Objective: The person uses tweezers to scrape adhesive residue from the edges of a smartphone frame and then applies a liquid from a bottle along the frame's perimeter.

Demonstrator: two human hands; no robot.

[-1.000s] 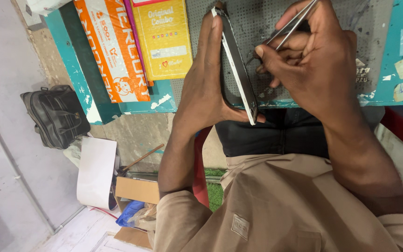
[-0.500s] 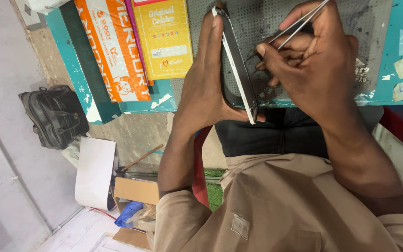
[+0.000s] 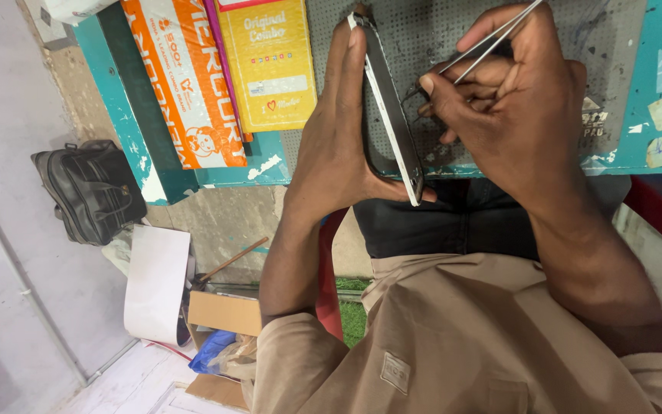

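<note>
The phone (image 3: 389, 107) stands on edge above the near edge of the counter (image 3: 637, 146), its thin pale rim turned toward the camera, tilted so its top leans away. The left hand (image 3: 339, 138) is closed around it: the fingertips hook over the top end and the thumb presses the lower corner, so the body is clamped lengthwise. The right hand (image 3: 515, 100) is pinched narrow around a pair of metal tweezers (image 3: 492, 38), whose tips point down toward the phone's hidden face; whether they grip any part cannot be told, since that side is turned away.

The work in hand looks like fine picking or seating inside the phone. To do it well, the left hand should hold the body steady against the counter's edge, and the right should rest its heel or little finger on something firm, so only the tips move. Light pressure matters; a slip could scratch what lies inside or flick a small part to the floor.

Under both hands lies a grey perforated mat (image 3: 423, 46). Farther left along the counter lie a yellow packet (image 3: 268, 65) and an orange and white packet (image 3: 185, 84). Below the counter's left corner, a black bag (image 3: 90, 192), a white sheet (image 3: 155, 284) and a cardboard box (image 3: 220, 314) sit on the floor.
</note>
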